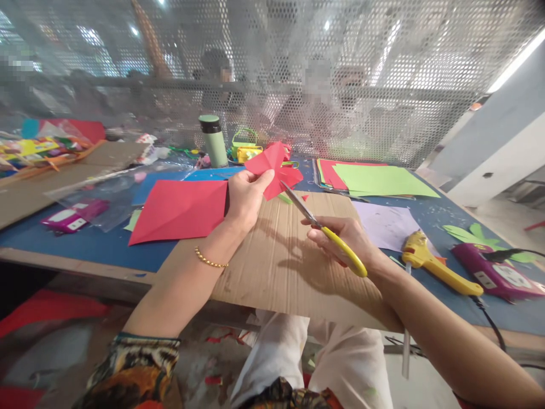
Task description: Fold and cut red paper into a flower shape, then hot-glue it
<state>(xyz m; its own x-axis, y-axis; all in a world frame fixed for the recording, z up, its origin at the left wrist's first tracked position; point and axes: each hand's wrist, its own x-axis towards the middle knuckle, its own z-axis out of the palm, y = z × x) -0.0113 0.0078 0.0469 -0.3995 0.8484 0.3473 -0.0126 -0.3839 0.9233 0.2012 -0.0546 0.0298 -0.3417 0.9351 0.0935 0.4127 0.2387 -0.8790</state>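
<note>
Pinching red cutout (279, 162) in L hand (247, 196), w/ thumb in front, up over far end of cardboard (255, 267). Gripping scissors (327, 233) in R hand (340, 234), w/ tip at cutout's lower edge; can't tell if cutting. Got red sheet (183, 207) on blue table (434, 213) just L of cardboard, lilac paper (381, 224) just R, w/ glue gun (443, 272) at its edge & power strip (504, 278) beside that. Also got green sheet (387, 180) farther back on R, bottle (213, 142) farther back on L.

Room over cardboard (255, 272), glue gun (443, 270) rightward
</note>
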